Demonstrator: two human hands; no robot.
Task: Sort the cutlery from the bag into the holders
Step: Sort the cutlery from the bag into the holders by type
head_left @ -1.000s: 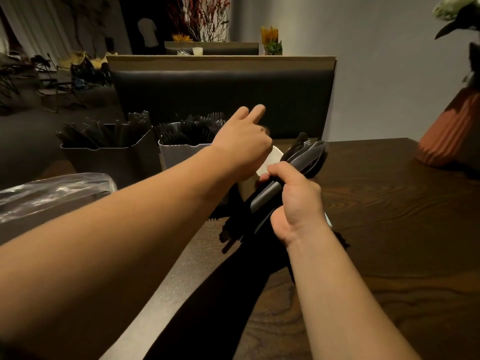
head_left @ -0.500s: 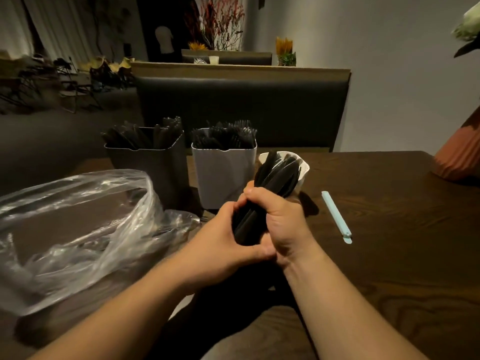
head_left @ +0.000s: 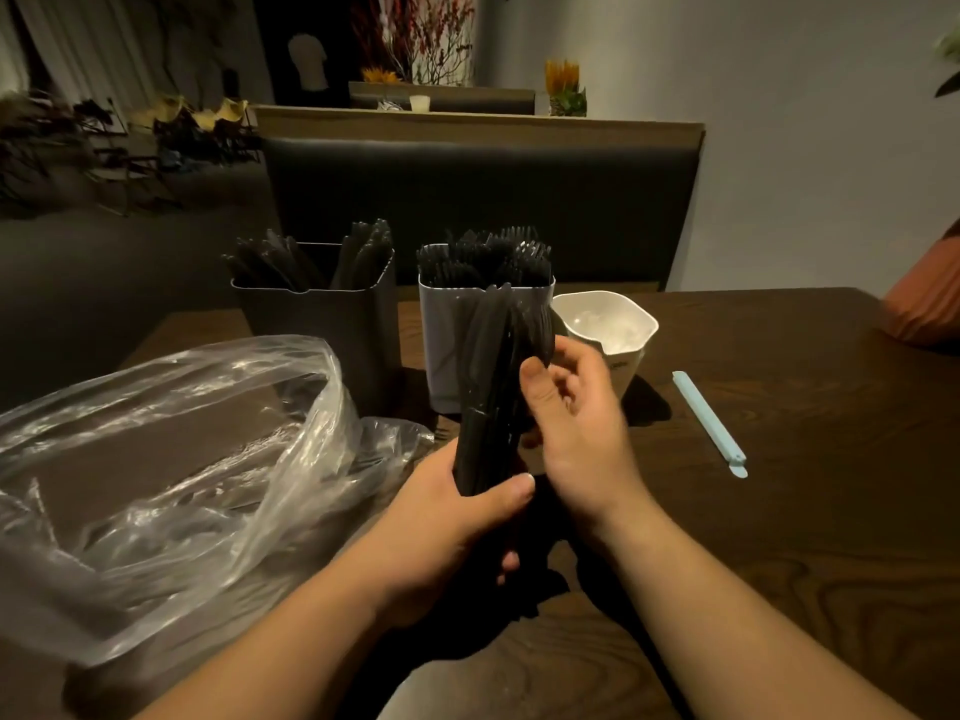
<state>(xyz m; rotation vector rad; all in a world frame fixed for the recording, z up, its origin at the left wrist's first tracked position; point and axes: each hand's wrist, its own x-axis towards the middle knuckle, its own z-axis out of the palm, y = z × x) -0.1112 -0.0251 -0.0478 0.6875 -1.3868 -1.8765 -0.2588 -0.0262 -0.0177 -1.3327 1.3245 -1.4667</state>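
Tabletop (head_left: 779, 537): grey holder (head_left: 322, 330) and white holder (head_left: 441, 345) hold black cutlery (head_left: 488, 257); left grip (head_left: 447, 522) and right grip (head_left: 582, 428) clasp a bundle (head_left: 488, 407).

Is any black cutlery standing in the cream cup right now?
No, the cream cup shows only its pale inside; the cutlery bundle is held left of it.

**Cutlery, bag, 3 holders**

Black plastic cutlery bundle (head_left: 491, 387) upright, held in front of white holder (head_left: 441, 335) packed w/ forks. Dark holder (head_left: 322, 335) to its L, stocked; cream holder (head_left: 635, 363) to its R. Clear bag (head_left: 182, 433) open, far L.
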